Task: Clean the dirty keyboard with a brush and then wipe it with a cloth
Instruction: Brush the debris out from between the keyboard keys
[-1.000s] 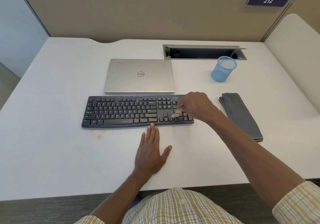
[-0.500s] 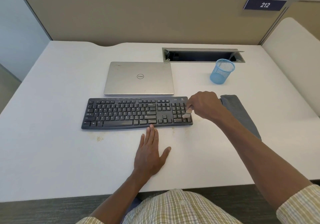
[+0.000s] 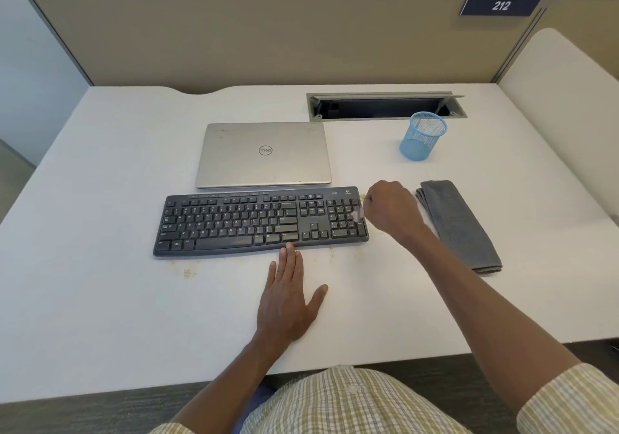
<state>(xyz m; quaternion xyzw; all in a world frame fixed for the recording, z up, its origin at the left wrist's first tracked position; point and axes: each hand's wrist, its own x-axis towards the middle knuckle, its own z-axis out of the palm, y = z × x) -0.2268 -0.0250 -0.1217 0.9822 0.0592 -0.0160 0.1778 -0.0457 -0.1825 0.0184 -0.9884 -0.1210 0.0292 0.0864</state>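
Apparently the right hand (image 3: 390, 209) grips the brush (image 3: 357, 214) at the keyboard (image 3: 261, 221) end, left hand (image 3: 288, 294) flat, cloth (image 3: 459, 224) not yet used.

A: Keyboard (image 3: 261, 221) black, laptop (image 3: 264, 155) silver, cloth (image 3: 460, 224) grey.
B: Mesh cup (image 3: 422, 140) light blue, desk (image 3: 100, 299) white, shirt (image 3: 351, 403) yellow-green plaid, sign (image 3: 500, 4) navy, white digits.

The brush (image 3: 357, 214) is showing only as a pale blur at the keyboard's (image 3: 261, 222) right end, its handle hiding inside the right hand (image 3: 390, 210); the key legends are reading too small. The picture's bottom edge is cutting off both sleeves.
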